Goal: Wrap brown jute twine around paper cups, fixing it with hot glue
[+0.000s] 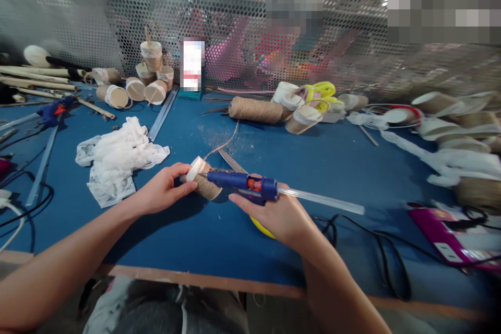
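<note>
My left hand (174,185) pinches a small twine-wrapped cup (208,188) by its white-banded end, holding it tilted above the blue table. In my right hand (279,214) is a blue glue gun (238,182), gripped round its handle. Its nozzle meets the cup near the edge of the white band, and a clear glue stick (324,201) juts from its rear. A strand of twine (227,142) runs from the cup to a twine spool (255,109) farther back. Scissors (233,160) lie partly hidden under the gun and my right hand.
White lace (117,159) is heaped at left, near a second glue gun (57,110). Several wrapped cups (151,57) stand against the perforated metal screen, beside a phone (191,68). Black cord (385,250) and a purple power strip (442,235) lie at right.
</note>
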The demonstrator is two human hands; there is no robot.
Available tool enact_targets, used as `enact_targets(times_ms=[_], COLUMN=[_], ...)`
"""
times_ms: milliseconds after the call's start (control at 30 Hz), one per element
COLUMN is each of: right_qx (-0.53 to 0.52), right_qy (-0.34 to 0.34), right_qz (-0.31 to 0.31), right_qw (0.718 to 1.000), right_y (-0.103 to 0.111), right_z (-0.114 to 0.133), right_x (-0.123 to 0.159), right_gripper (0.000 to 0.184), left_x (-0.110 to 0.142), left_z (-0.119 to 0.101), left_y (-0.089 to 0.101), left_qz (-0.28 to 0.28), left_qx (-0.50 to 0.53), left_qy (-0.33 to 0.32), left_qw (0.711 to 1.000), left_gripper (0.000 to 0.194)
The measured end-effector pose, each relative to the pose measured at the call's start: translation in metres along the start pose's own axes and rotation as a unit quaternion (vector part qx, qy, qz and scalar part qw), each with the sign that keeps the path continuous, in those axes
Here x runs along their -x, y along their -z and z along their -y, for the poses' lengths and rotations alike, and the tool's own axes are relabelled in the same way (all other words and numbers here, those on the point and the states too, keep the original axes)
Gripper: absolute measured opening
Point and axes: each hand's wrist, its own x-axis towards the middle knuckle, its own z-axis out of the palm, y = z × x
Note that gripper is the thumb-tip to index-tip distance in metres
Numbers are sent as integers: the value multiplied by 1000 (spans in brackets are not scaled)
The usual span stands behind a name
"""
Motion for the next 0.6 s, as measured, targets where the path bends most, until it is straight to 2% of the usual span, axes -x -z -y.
enact_targets(times_ms=[367,600], right_qx=[21,18], right_qy=[0,-15], right_qz=[-22,2], right_qw=[1000,1000], right_y=[-1,-1], right_z=[-4,0], right_x=[0,1], right_gripper=[19,19], left_x=[0,0], left_z=[0,-4], left_y=[0,0], left_qz=[1,9], left_qx=[7,24], left_qy=[9,-6], left_qw=[1000,1000], left_gripper=[24,24])
